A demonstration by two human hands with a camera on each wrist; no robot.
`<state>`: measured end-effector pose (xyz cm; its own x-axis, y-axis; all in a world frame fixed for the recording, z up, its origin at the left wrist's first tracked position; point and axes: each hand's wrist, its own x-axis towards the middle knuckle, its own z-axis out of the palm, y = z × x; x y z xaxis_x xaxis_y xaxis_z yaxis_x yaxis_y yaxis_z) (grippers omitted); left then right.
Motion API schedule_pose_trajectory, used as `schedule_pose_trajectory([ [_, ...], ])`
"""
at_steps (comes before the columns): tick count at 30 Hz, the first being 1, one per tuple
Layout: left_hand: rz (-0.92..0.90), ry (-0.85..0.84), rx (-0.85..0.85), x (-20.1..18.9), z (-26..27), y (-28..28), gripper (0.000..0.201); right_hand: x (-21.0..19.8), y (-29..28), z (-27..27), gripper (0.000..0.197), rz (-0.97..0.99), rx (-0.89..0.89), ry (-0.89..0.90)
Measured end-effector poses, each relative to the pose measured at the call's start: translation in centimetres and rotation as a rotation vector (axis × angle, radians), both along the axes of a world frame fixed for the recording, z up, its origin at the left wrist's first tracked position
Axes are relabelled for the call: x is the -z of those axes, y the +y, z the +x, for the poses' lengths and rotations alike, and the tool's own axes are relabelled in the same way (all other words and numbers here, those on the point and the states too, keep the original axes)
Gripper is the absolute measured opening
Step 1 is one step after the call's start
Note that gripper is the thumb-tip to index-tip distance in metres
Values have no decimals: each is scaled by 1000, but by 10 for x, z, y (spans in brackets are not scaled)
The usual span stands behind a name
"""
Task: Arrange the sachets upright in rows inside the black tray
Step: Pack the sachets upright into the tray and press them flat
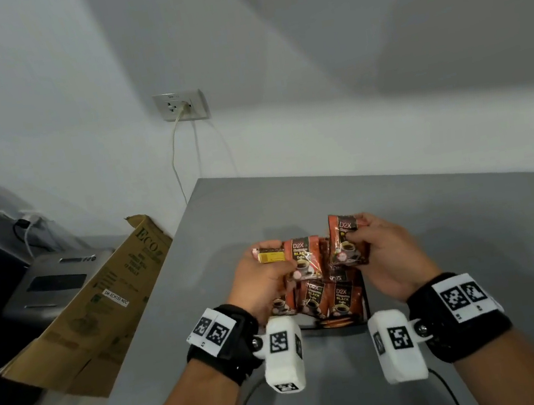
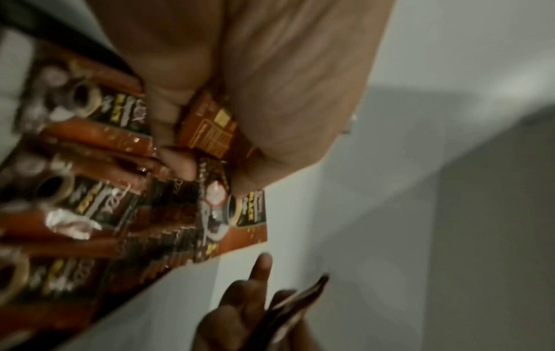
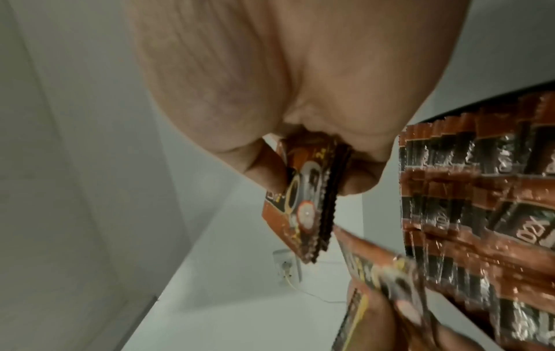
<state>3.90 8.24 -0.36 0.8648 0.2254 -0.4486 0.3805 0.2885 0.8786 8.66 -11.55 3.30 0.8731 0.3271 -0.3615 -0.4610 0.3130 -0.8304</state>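
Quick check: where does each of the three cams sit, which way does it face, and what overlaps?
Head: worn on the head, faces forward and down at the grey table; shows both forearms, left hand, right hand and black tray.
Left wrist: looks along the left palm at the sachets; right hand's fingers below.
Right wrist: looks along the right palm at its pinched sachets.
Shared: both wrist views show the tray's sachet rows; head and right wrist show the wall socket.

1. The grey bench (image 1: 436,229) stands against a white wall; its top is plain and matte.
2. On it sits the black tray (image 1: 365,295), packed with sachets (image 1: 342,298) standing upright.
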Motion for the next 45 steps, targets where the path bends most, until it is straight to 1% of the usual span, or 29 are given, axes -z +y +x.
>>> schedule_pose_trajectory([
  [1,89,-47,-25,1,2,-1,41,0,2,-1,19,0,-22,19],
  [3,183,-112,-18,-1,3,-11,40,4,11,-5,18,-138,-73,21],
  [5,152,-128,1,-3,3,-20,32,9,20,-7,23,-271,-83,9],
  [7,-5,-104,-11,-8,3,-22,23,10,22,-5,28,-304,-26,5],
  [8,-126,-95,-7,-11,1,-20,23,10,21,-3,29,-300,9,8],
  [10,-339,-91,4,-14,-2,-11,35,8,14,-1,28,-240,38,30],
  [12,-442,-99,-11,-14,-3,-3,45,5,8,-1,25,-143,34,52],
  [14,-398,-109,-36,-13,-1,-1,39,4,4,-2,26,-82,33,66],
  [18,-137,-103,-60,-5,2,-1,12,9,1,-4,29,-44,33,76],
  [20,-72,-102,-105,3,2,1,15,11,0,-6,27,-44,21,69],
  [22,-47,-132,-149,7,3,2,17,10,0,-9,26,-37,6,53],
  [24,-43,-147,-161,10,2,0,22,11,0,-10,31,10,-1,39],
  [26,-62,-147,-159,8,0,-6,19,11,3,-12,38,55,4,34],
  [28,-133,-138,-136,3,-1,-13,18,10,9,-15,38,-6,10,-31],
  [30,-243,-126,-112,-4,-2,-20,20,9,15,-18,34,-188,9,-171],
  [32,-386,-111,-67,-9,-3,-23,21,7,19,-21,35,-381,3,-325],
  [34,-503,-89,-13,-14,-4,-23,28,5,21,-23,38,-486,-38,-445],
  [37,-600,-97,58,-17,-4,-23,37,1,24,-26,37,-633,-149,-608],
  [40,-643,-97,133,-17,-7,-22,36,3,25,-26,39,-778,-280,-792],
  [42,-617,-93,181,-17,-10,-20,31,4,25,-25,45,-912,-379,-875],
  [43,-581,-85,200,-17,-11,-18,27,2,24,-24,49,-926,-413,-884],
  [44,-538,-77,205,-16,-11,-18,26,-1,23,-23,54,-897,-443,-876],
  [45,-505,-73,208,-15,-12,-17,31,-5,21,-23,62,-848,-477,-866],
])
